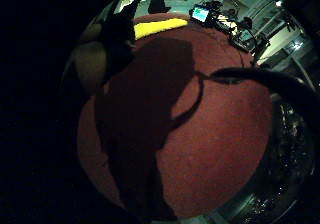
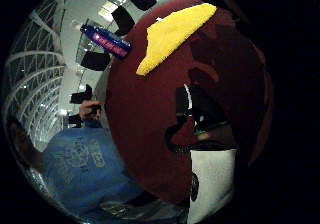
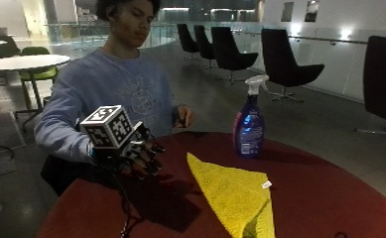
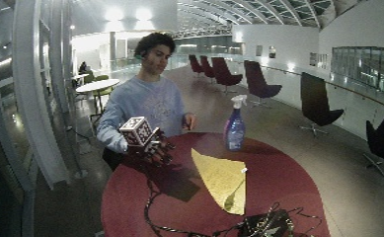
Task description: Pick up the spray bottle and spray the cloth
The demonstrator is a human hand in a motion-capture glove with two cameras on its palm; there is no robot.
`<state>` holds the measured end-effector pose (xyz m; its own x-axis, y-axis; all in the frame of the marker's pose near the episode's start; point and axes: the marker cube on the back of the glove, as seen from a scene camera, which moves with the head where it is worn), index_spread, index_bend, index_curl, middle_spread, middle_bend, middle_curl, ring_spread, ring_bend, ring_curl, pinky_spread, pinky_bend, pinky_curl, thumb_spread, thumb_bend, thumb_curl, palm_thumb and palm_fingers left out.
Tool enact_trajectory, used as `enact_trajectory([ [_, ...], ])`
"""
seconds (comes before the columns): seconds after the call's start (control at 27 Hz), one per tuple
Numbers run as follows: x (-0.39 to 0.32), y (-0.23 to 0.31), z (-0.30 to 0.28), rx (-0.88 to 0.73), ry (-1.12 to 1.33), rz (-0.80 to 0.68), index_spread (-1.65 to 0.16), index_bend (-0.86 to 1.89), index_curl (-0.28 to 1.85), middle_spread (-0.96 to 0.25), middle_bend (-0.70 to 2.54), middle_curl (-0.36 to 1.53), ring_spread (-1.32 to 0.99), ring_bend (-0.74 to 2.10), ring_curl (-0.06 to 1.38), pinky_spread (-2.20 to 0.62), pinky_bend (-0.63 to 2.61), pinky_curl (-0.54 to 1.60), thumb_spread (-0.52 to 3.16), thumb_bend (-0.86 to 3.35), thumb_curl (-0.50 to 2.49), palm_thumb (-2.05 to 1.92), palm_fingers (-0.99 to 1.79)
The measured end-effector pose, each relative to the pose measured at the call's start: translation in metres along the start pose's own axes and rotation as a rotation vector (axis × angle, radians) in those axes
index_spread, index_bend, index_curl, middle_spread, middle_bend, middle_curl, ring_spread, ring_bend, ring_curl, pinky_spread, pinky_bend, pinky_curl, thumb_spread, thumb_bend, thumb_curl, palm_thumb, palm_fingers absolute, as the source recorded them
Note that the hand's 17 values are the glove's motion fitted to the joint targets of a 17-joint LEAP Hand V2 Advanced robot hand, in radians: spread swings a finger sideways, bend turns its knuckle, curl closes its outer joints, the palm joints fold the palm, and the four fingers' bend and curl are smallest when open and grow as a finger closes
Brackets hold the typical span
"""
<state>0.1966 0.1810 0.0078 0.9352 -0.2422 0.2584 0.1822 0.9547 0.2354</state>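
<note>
Two task things on a round, dark red table (image 3: 324,198): a spray bottle (image 3: 250,124) and a yellow cloth (image 3: 235,191). Bottle standing upright at the table's far edge, blue and see-through, with a white trigger head on top and a label low on its front; label print too small to read from the outside view, showing in the thumb side palm view only as a pink band on the blue body (image 2: 107,40), lettering unreadable there too. Cloth spread flat as a long triangle on the tabletop, nearer the camera than the bottle and apart from it, one point toward the seated person, a small white tag at the corner nearest the bottle. Gloved right hand (image 3: 140,158) held over the table's edge closest to the person, well apart from the bottle and near, but not touching, the cloth's point; fingers hanging loosely curled downward, nothing held, palm facing the tabletop. Hand's shadow cast dark on the red surface below. Bare left hand (image 3: 182,116) raised at the person's side behind the table, between the sleeve and the bottle, fingers curled round something small and dark, not identifiable. Pale blue sweatshirt with a faint chest print, unreadable. Black chairs (image 3: 288,62) lined up on the floor beyond the table, and a white round table (image 3: 24,62) farther back. Bundle of dark cables (image 4: 264,224) lying at the red table's near edge in the wide outside view.
</note>
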Motion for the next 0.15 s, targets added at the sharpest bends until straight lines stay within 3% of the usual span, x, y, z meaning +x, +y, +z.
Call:
enact_trajectory([
  [0.15,0.0,-0.0002,0.0029,-0.012,0.01,0.001,-0.4,0.08,0.17,-0.02,0.29,0.41,0.0,0.44,0.34,0.2,0.41,0.36,1.15,-0.01,0.49,0.75,0.59],
])
